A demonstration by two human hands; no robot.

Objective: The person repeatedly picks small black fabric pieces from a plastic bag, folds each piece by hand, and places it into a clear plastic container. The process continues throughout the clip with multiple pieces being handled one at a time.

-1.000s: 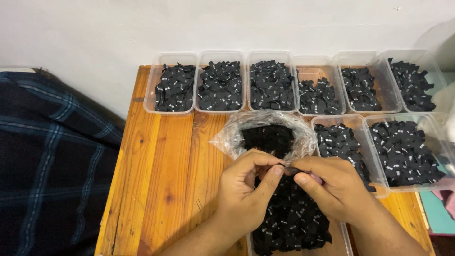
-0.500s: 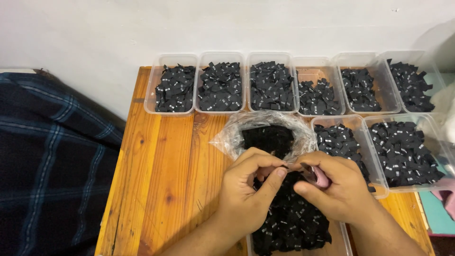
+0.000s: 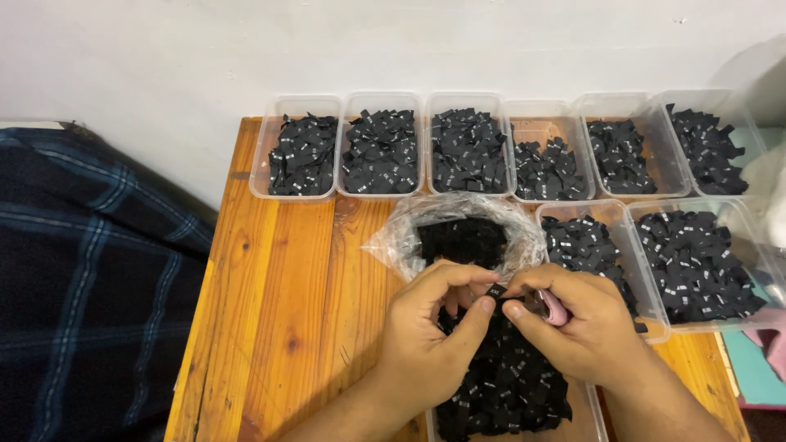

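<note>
My left hand point(image 3: 434, 336) and my right hand point(image 3: 577, 327) meet over a pile of small black fabric labels point(image 3: 499, 385) in a clear tray at the table's near edge. Both pinch one small black label point(image 3: 496, 290) between thumbs and forefingers. My right hand also keeps a small pink tool point(image 3: 557, 308) tucked in its fingers. Just beyond the hands lies an open clear plastic bag point(image 3: 409, 237) holding more black labels.
Six clear plastic trays of black labels line the far edge of the wooden table point(image 3: 278, 311), the leftmost tray point(image 3: 299, 155) near the wall. Two more trays point(image 3: 696, 262) sit at right. A dark plaid cloth point(image 3: 90, 286) lies left of the table.
My hands have stayed over the pile, their fingers shifting slightly on the label; the pink tool came into view in my right hand.
</note>
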